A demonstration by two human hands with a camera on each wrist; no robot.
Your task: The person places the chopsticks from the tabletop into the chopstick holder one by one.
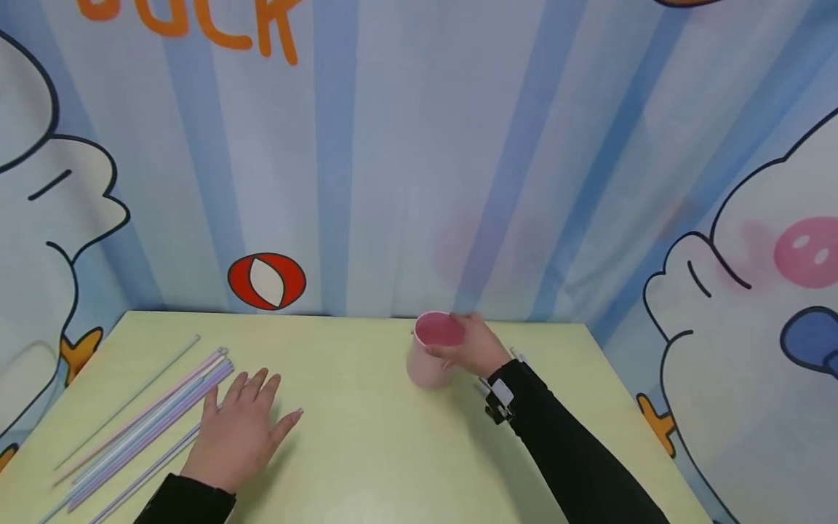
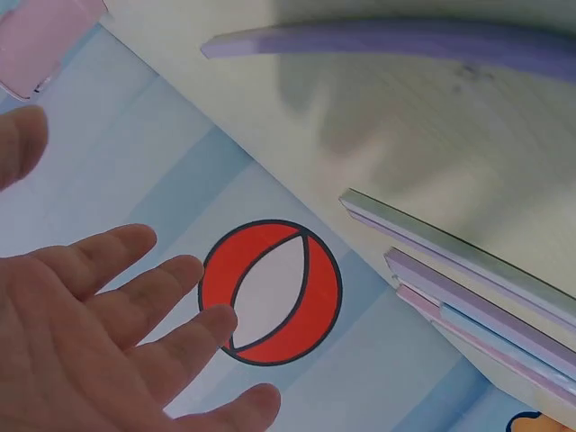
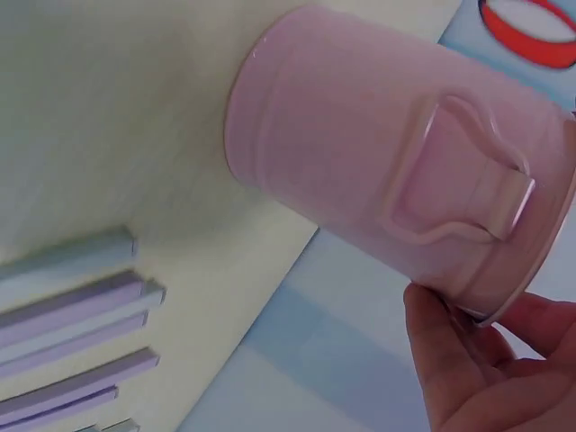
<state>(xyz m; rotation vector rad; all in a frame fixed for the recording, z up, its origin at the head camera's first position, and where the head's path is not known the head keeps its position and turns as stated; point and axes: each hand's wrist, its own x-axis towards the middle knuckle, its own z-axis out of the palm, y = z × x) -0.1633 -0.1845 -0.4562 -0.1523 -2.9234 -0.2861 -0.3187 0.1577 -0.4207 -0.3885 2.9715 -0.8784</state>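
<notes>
The right hand [image 1: 476, 346] has its thumb and fingers pinched on the rim of the pink cup [image 1: 428, 371], which is directly in front of this hand and well apart from the left one, to its right; the cup is upright, its long axis vertical, but whether its base touches the table [image 1: 340, 437] I cannot tell. The left hand [image 1: 238, 437] is wide open, fingers spread, holding nothing. The long strips [image 1: 150, 429] lie beside it, mostly on its left, pointing slantwise away from the person, so this hand is much nearer to them
</notes>
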